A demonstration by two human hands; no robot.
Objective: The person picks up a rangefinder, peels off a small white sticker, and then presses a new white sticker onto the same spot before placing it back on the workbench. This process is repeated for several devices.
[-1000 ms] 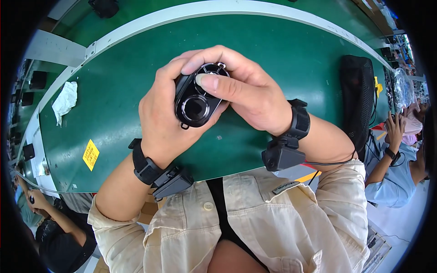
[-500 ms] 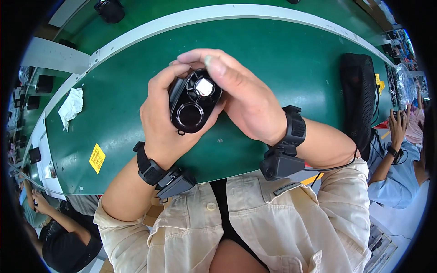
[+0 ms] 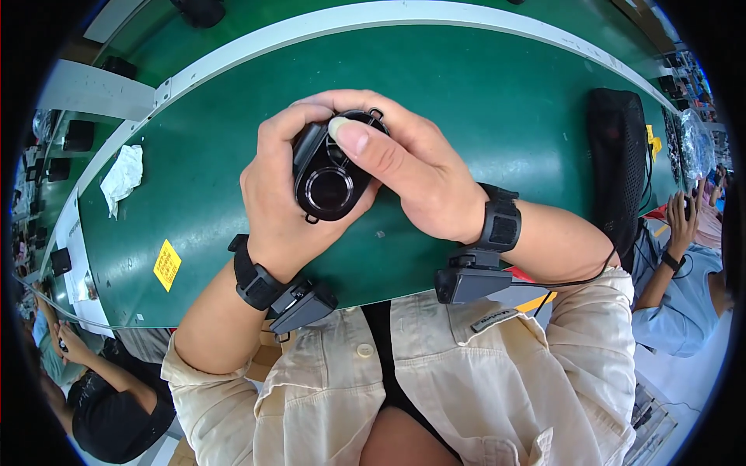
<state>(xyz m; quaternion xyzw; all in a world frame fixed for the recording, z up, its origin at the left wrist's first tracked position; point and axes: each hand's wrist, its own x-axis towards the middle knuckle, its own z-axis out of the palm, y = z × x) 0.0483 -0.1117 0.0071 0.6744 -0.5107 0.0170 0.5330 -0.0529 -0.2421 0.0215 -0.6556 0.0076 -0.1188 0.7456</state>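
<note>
A black oval device (image 3: 330,190) is held up over the green table, close in front of me. It has a glossy round ring on the nearer half and a small metal loop at each end. My left hand (image 3: 272,182) wraps round its left side and underside. Across its far half lies the thumb of my right hand (image 3: 420,167), covering most of the upper round part. The right fingers curl round the far end. Both hands are closed on the device, and its underside is hidden.
On the green table (image 3: 466,85) lie a crumpled white wrapper (image 3: 123,180) and a yellow label (image 3: 166,266) at left. A black mesh pouch (image 3: 616,167) lies at right beside a cable. A white rail (image 3: 435,13) borders the far edge. Other people work at both sides.
My right thumb has come down over the device's upper round part, where a bright white square showed before. The right fingers have closed round the far end, and its loop now shows.
</note>
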